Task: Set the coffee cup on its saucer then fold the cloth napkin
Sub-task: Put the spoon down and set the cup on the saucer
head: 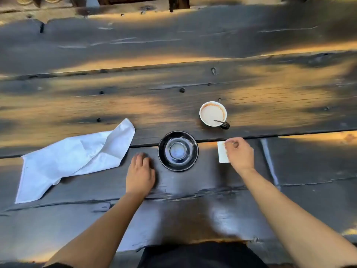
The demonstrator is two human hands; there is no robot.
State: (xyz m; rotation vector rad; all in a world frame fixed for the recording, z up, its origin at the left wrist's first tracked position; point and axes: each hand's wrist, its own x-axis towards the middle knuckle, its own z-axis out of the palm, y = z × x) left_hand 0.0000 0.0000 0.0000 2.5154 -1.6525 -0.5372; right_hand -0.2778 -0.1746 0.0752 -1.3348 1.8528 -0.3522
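Note:
A black saucer (178,150) lies bare on the dark wooden table (173,78), straight ahead of me. The coffee cup (212,113), white inside with milky dregs and a small spoon in it, stands on the table behind and to the right of the saucer, its dark handle toward me. A crumpled white cloth napkin (73,157) lies unfolded to the left. My left hand (140,174) rests flat on the table just left of the saucer. My right hand (239,153) is to the saucer's right, its fingertips pinching a small white card (222,154).
Rough planks with gaps and knots run across the table. Beyond the far edge, chair legs (172,4) and woven baskets (38,0) show. The near edge is at my dark clothing (201,254).

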